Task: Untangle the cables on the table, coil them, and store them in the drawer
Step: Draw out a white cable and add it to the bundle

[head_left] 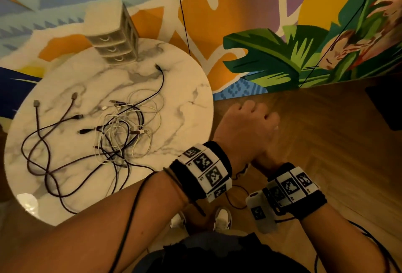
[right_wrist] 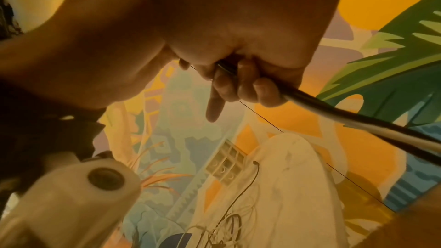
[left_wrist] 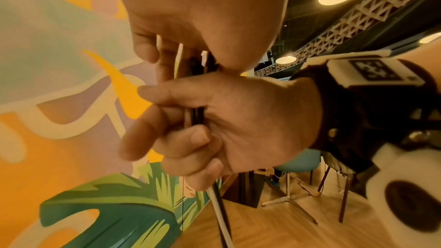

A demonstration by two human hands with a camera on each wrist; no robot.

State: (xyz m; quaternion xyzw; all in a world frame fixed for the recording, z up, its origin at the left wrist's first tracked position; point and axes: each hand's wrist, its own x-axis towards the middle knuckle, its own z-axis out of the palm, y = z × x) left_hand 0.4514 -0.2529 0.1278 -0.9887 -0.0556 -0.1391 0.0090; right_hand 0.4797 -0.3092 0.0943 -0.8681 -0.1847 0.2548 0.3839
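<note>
A tangle of white and dark cables [head_left: 121, 133] lies on the round marble table [head_left: 185, 98]. More dark cable loops [head_left: 43, 153] spread over its left side. Both hands are off the table's right edge, above the floor. My left hand [head_left: 250, 120] is curled into a fist, and its fingers [left_wrist: 148, 48] close round black and white cable strands [left_wrist: 195, 116]. My right hand [left_wrist: 238, 120] sits just under it, gripping the same strands [right_wrist: 358, 120] in its fingers [right_wrist: 250, 82]. In the head view only its banded wrist [head_left: 293, 185] shows. A small beige drawer unit [head_left: 115, 42] stands at the table's far edge, drawers closed.
A painted mural wall [head_left: 282, 55] stands behind the table. The floor is wood [head_left: 326, 131], and my shoes [head_left: 221, 218] are below the hands. A thin black cord [head_left: 182, 11] hangs down the wall. A teal chair [left_wrist: 298, 161] stands farther off.
</note>
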